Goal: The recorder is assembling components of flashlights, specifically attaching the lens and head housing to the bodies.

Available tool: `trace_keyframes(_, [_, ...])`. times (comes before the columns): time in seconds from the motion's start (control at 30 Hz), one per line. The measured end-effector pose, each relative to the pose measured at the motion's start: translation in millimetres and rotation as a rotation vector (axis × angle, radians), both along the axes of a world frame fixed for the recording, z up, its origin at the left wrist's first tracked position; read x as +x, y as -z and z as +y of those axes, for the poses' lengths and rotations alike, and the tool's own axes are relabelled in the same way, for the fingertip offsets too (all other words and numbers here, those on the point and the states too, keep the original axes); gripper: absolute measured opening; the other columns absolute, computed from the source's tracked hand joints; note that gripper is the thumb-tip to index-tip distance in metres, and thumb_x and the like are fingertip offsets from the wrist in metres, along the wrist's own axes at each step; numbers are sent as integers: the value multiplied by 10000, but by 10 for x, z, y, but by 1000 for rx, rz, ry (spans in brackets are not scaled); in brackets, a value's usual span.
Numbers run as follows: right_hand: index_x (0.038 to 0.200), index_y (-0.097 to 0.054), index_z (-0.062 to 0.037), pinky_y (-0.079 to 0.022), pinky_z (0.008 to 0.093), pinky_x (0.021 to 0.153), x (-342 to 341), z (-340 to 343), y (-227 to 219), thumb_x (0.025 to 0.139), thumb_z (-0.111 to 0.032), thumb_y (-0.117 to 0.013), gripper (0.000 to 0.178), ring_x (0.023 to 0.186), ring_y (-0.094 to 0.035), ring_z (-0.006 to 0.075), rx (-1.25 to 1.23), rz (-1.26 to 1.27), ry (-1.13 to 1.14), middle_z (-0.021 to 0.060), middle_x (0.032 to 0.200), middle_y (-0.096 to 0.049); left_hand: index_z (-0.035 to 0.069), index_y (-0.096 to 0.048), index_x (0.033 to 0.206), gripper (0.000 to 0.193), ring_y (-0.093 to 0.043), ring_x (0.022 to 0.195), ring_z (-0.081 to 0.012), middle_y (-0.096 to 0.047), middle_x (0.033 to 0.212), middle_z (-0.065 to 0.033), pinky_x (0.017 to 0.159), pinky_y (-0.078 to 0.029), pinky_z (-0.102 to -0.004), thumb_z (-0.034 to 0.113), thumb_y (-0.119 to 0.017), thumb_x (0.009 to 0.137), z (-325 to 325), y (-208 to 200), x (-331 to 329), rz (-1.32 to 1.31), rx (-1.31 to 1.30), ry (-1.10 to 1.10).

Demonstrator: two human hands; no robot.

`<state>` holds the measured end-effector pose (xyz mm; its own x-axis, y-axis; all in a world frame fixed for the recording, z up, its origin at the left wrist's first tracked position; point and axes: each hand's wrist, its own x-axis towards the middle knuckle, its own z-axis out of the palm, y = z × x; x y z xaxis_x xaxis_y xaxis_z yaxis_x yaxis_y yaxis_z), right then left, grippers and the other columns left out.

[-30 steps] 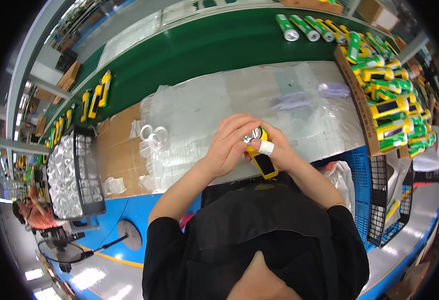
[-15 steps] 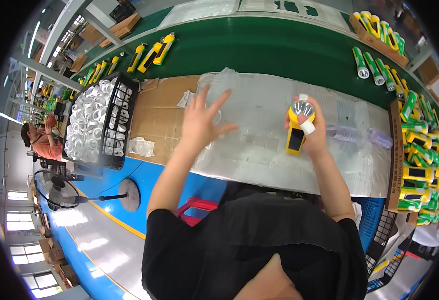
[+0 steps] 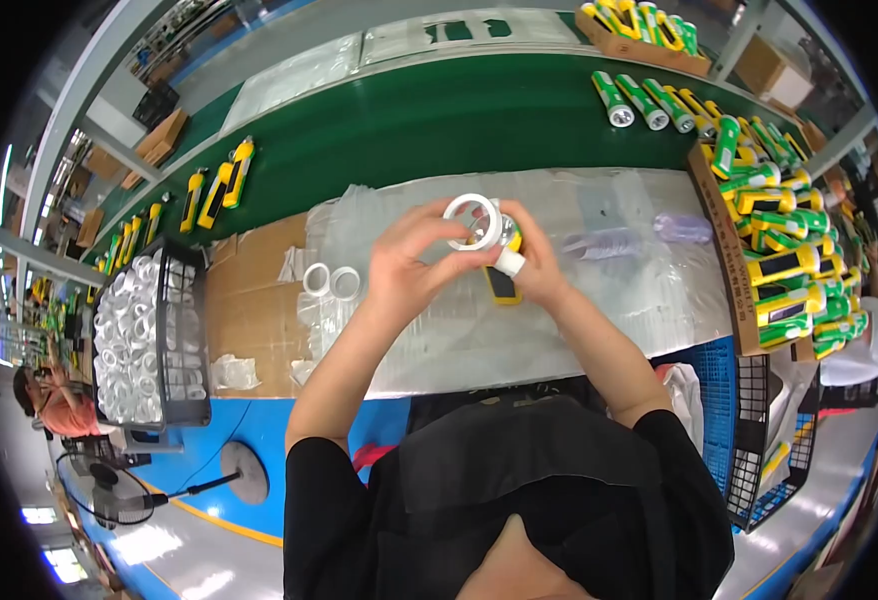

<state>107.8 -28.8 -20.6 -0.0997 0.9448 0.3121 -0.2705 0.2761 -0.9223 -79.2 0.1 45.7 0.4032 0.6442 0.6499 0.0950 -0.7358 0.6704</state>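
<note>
A white plastic ring is pinched between the thumb and fingers of my left hand. My right hand, white wrapping on its thumb, grips a yellow flashlight with a dark panel on its body. The ring is held over the flashlight's head and partly hides it; whether the two touch I cannot tell. Two more white rings lie on the plastic-covered work surface, left of my left forearm.
At left, a black crate is heaped with white rings. A carton of green and yellow flashlights stands at right. Several flashlights rest on the green conveyor belt beyond. A clear purplish plastic piece lies right of my hands.
My left hand, earlier spread over the work surface, now holds a white ring and has come right to the flashlight. My right hand has brought the flashlight left. The view has shifted.
</note>
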Motion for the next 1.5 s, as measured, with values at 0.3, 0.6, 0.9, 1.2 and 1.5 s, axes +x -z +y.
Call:
trace_keyframes(0.3, [1364,-385,-68,-452,336,951,161,7,147,904,-291,-709,605,1118,-534,164,163,-143,-17,79,1188,-542,115,-729,899,298,-597,912,-259,-627,1007,-69,716,-500,-370,261,-849,669,58,-90,114,288,280,-30])
trace_keyframes(0.6, [1152,-621,-62,-473,352,974,651,-77,-346,787,-192,-814,432,1117,-601,213,445,-592,204,93,1220,-617,95,-675,1008,418,-622,992,-294,-653,1083,-96,794,-516,-391,232,-871,665,-5,-144,226,338,279,59])
trace_keyframes(0.9, [1009,-617,-40,-477,375,702,849,-114,-1394,741,-158,-753,323,802,-588,282,306,-1161,-117,103,831,-574,111,-591,1019,409,-679,878,-297,-686,996,-96,747,-553,-385,203,-846,712,-78,109,608,250,72,86])
trace_keyframes(1.2, [1089,-647,-43,-491,380,696,760,72,-1492,741,-60,-728,358,812,-601,300,273,-1353,-371,126,919,-599,57,-466,1145,559,-706,895,-300,-684,1023,-141,765,-583,-360,173,-841,747,-102,227,601,74,-8,125])
trace_keyframes(1.5, [1022,-637,-5,-495,400,649,703,75,-1453,741,-180,-771,357,737,-626,300,176,-1372,-303,144,881,-621,56,-467,1124,589,-700,815,-290,-680,938,-136,684,-570,-366,194,-863,709,-61,313,643,86,33,33])
